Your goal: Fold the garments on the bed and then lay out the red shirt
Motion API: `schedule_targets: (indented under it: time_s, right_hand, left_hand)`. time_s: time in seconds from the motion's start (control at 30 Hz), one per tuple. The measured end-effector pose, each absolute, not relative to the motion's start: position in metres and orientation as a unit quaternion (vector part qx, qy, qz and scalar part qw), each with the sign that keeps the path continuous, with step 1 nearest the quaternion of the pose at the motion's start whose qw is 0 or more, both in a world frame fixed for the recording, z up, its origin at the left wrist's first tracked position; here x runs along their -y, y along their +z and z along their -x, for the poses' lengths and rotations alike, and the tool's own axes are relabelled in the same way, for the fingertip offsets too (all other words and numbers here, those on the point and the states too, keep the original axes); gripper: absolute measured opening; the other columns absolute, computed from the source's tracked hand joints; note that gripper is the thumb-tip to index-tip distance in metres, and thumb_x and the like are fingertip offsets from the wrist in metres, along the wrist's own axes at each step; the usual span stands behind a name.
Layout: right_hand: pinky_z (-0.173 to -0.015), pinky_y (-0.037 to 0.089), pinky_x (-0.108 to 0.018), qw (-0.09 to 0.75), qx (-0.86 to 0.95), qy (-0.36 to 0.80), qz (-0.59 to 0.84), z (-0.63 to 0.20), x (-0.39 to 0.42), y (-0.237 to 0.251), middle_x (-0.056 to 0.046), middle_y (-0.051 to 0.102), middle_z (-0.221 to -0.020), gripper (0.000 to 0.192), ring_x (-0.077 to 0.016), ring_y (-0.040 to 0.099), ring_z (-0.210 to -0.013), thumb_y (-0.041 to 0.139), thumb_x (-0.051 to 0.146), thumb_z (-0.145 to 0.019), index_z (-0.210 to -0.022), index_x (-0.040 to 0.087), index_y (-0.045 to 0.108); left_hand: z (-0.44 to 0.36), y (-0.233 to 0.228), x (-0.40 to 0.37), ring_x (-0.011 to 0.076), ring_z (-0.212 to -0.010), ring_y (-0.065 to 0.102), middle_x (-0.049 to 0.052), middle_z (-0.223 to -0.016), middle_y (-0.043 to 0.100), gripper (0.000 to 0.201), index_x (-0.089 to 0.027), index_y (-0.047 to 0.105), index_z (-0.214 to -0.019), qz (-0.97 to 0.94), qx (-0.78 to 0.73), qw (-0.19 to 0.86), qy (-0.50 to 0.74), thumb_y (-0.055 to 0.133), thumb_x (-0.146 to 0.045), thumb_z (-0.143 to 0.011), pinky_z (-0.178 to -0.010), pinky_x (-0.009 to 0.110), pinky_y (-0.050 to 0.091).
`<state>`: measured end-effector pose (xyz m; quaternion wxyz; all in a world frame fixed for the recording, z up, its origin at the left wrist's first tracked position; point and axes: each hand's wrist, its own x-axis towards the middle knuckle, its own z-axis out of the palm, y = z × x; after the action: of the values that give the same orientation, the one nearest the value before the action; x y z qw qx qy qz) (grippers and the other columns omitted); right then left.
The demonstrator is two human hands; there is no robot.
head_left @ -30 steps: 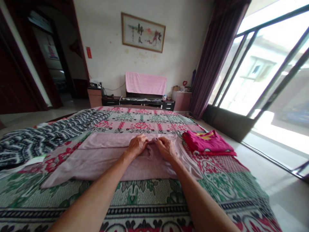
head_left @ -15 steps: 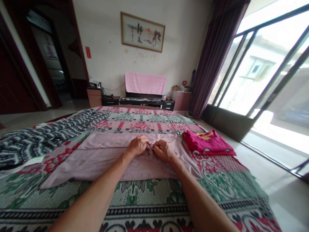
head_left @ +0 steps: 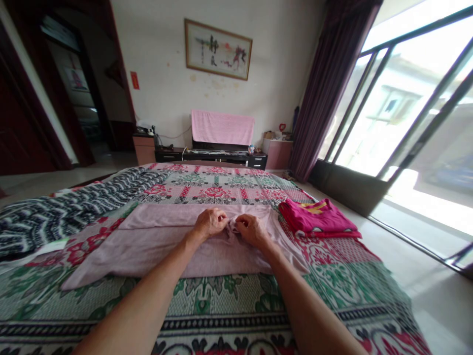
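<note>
A pale pink garment point(head_left: 155, 241) of thin cloth lies spread lengthwise across the patterned bed cover, its upper part lying as a strip along the far side. Near its middle, the cloth is gathered into a small bunch. My left hand point(head_left: 211, 223) pinches at the left of that bunch, thumb and fingers together. On the other side, my right hand point(head_left: 253, 230) is closed on the bunched cloth, with thumb and forefinger meeting. The exact bit of fabric between the fingertips is partly hidden. To the right sits a folded magenta garment point(head_left: 320, 217) with yellow marks.
The floral bed cover point(head_left: 207, 315) reaches to the bed's right edge. A black-and-white patterned cloth point(head_left: 74, 212) lies rumpled at the left. Beyond the bed stand a low cabinet point(head_left: 170, 156) and a screen-like object under a pink cloth point(head_left: 222, 127). Glass doors point(head_left: 399, 118) are at the right.
Both hands have lifted slightly and turned their fingertips a little, with a small gap now showing between them. The garment otherwise lies the same.
</note>
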<state>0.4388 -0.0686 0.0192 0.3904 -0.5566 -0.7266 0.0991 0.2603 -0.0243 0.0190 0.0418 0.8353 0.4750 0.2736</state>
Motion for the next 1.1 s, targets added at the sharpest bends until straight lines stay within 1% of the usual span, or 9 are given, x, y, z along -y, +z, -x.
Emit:
schedule_targets:
  time_s: [0.13, 0.23, 0.37, 0.5, 0.6, 0.67, 0.77, 0.9, 1.1]
  right_hand:
    - [-0.054, 0.032, -0.022, 0.355, 0.739, 0.121, 0.559, -0.439, 0.07, 0.021, 0.0, 0.061, -0.057, 0.025, -0.012, 0.053, -0.057, 0.049, 0.023, -0.078, -0.064, 0.016, 0.068]
    - [-0.05, 0.027, -0.022, 0.354, 0.737, 0.129, 0.56, -0.439, 0.07, 0.022, 0.001, 0.053, -0.049, 0.032, -0.0105, 0.049, -0.052, 0.047, 0.027, -0.081, -0.056, 0.015, 0.064]
    - [-0.057, 0.035, -0.022, 0.402, 0.733, 0.126, 0.534, -0.439, 0.068, 0.021, -0.001, 0.064, -0.064, 0.031, -0.0123, 0.055, -0.061, 0.044, 0.025, -0.084, -0.068, 0.016, 0.068]
    - [-0.065, 0.042, -0.023, 0.389, 0.746, 0.174, 0.513, -0.441, 0.065, 0.019, -0.003, 0.071, -0.077, 0.031, -0.0142, 0.061, -0.069, 0.042, 0.025, -0.085, -0.08, 0.017, 0.072]
    - [-0.064, 0.044, -0.022, 0.413, 0.719, 0.197, 0.523, -0.448, 0.062, 0.02, -0.004, 0.072, -0.078, 0.031, -0.0145, 0.063, -0.07, 0.043, 0.027, -0.084, -0.079, 0.017, 0.072]
    - [-0.059, 0.043, -0.022, 0.416, 0.694, 0.196, 0.553, -0.454, 0.06, 0.023, -0.004, 0.071, -0.073, 0.028, -0.0143, 0.062, -0.066, 0.046, 0.027, -0.081, -0.078, 0.016, 0.072]
    - [-0.054, 0.04, -0.02, 0.377, 0.697, 0.18, 0.583, -0.459, 0.061, 0.027, -0.002, 0.068, -0.065, 0.022, -0.0132, 0.06, -0.06, 0.051, 0.023, -0.076, -0.075, 0.015, 0.071]
    - [-0.055, 0.039, -0.019, 0.335, 0.733, 0.169, 0.568, -0.457, 0.065, 0.025, -0.002, 0.069, -0.065, 0.021, -0.0113, 0.058, -0.059, 0.051, 0.016, -0.073, -0.074, 0.015, 0.072]
    - [-0.057, 0.04, -0.02, 0.278, 0.755, 0.173, 0.568, -0.456, 0.067, 0.024, -0.002, 0.071, -0.071, 0.02, -0.0117, 0.059, -0.063, 0.057, 0.016, -0.072, -0.081, 0.015, 0.074]
  left_hand:
    - [-0.259, 0.018, 0.024, 0.0186, -0.076, 0.064, 0.005, -0.083, 0.071, 0.021, -0.021, 0.075, -0.085, -0.856, -0.465, 0.044, 0.222, 0.057, -0.029, -0.078, -0.07, 0.027, 0.047]
    - [-0.258, 0.015, 0.022, 0.0185, -0.081, 0.064, 0.006, -0.087, 0.07, 0.022, -0.021, 0.075, -0.087, -0.857, -0.463, 0.03, 0.226, 0.054, -0.025, -0.08, -0.074, 0.027, 0.048]
    - [-0.258, 0.011, 0.017, 0.0177, -0.092, 0.063, 0.006, -0.099, 0.07, 0.026, -0.022, 0.073, -0.099, -0.865, -0.422, 0.029, 0.27, 0.053, -0.024, -0.083, -0.085, 0.027, 0.047]
    - [-0.259, 0.008, 0.015, 0.0178, -0.093, 0.062, 0.003, -0.095, 0.071, 0.027, -0.024, 0.075, -0.093, -0.894, -0.381, 0.035, 0.235, 0.052, -0.016, -0.081, -0.091, 0.029, 0.046]
    - [-0.259, 0.01, 0.015, 0.0176, -0.092, 0.063, 0.003, -0.095, 0.072, 0.029, -0.022, 0.075, -0.093, -0.888, -0.381, 0.046, 0.255, 0.052, -0.014, -0.079, -0.088, 0.028, 0.047]
    - [-0.261, 0.013, 0.017, 0.017, -0.089, 0.063, 0.004, -0.093, 0.072, 0.026, -0.021, 0.076, -0.091, -0.879, -0.382, 0.057, 0.28, 0.054, -0.015, -0.078, -0.083, 0.026, 0.048]
    - [-0.265, 0.021, 0.023, 0.0153, -0.08, 0.064, 0.005, -0.086, 0.073, 0.02, -0.02, 0.076, -0.085, -0.865, -0.393, 0.074, 0.302, 0.057, -0.022, -0.078, -0.075, 0.024, 0.048]
    - [-0.271, 0.029, 0.034, 0.0145, -0.071, 0.065, 0.003, -0.081, 0.074, 0.023, -0.021, 0.076, -0.088, -0.858, -0.421, 0.105, 0.276, 0.057, -0.031, -0.079, -0.066, 0.022, 0.046]
    - [-0.278, 0.031, 0.039, 0.0154, -0.073, 0.066, 0.003, -0.08, 0.074, 0.032, -0.02, 0.075, -0.099, -0.854, -0.45, 0.132, 0.227, 0.055, -0.02, -0.073, -0.063, 0.021, 0.045]
